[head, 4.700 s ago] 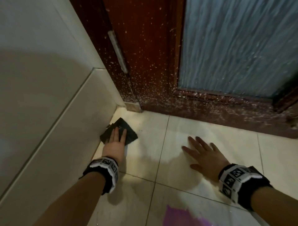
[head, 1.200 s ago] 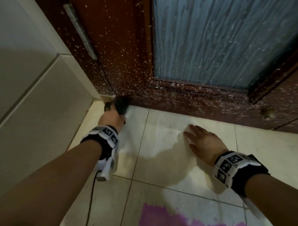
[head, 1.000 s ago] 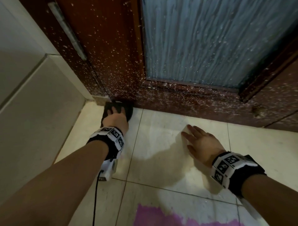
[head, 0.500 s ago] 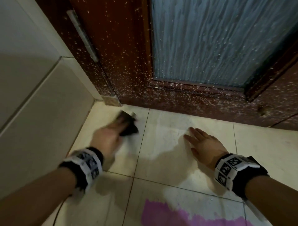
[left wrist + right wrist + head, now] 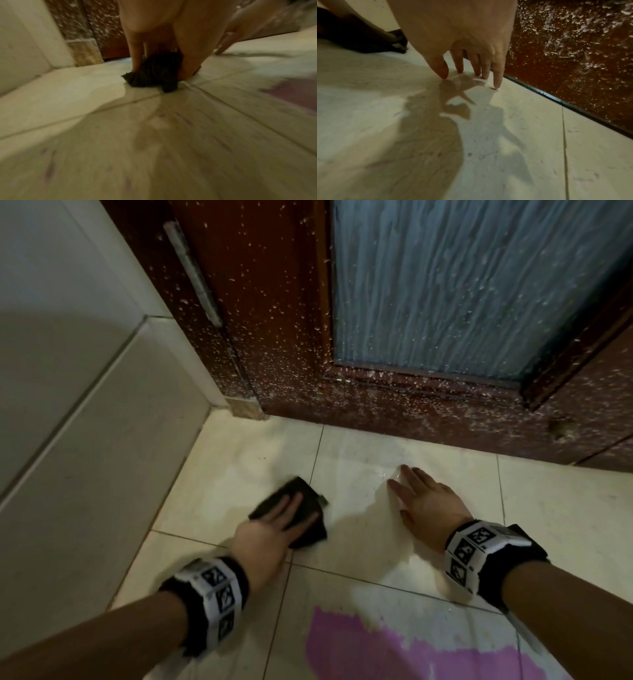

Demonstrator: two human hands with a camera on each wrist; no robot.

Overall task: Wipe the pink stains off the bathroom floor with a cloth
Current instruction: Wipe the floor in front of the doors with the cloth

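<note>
— Where is the dark, crumpled cloth (image 5: 291, 513) right now?

— Flat on the cream tiled floor (image 5: 565, 508), near the corner where the pale wall tiles (image 5: 85, 440) meet the reddish-brown wooden door (image 5: 274, 320) spattered with white specks. The left hand (image 5: 263, 537) lies on top of it, fingers straight and pressing down rather than curled round it. From the left wrist view the cloth (image 5: 154, 71) bunches out beneath the fingers (image 5: 135, 44), right at a grout line; that view is blurred.

— And the other hand?

— The right hand (image 5: 424, 508) is planted on the floor to the right of the cloth, well apart from it. Its fingers (image 5: 496, 75) are slightly spread and straight, tips touching the tile — holding nothing.

— The stains?

— A broad pink stain (image 5: 394, 648) sits on the tiles nearest the person, between the two forearms, clear of the cloth. The tile around the right hand looks wet. The door holds a ribbed blue-grey glass panel (image 5: 462, 285).
</note>
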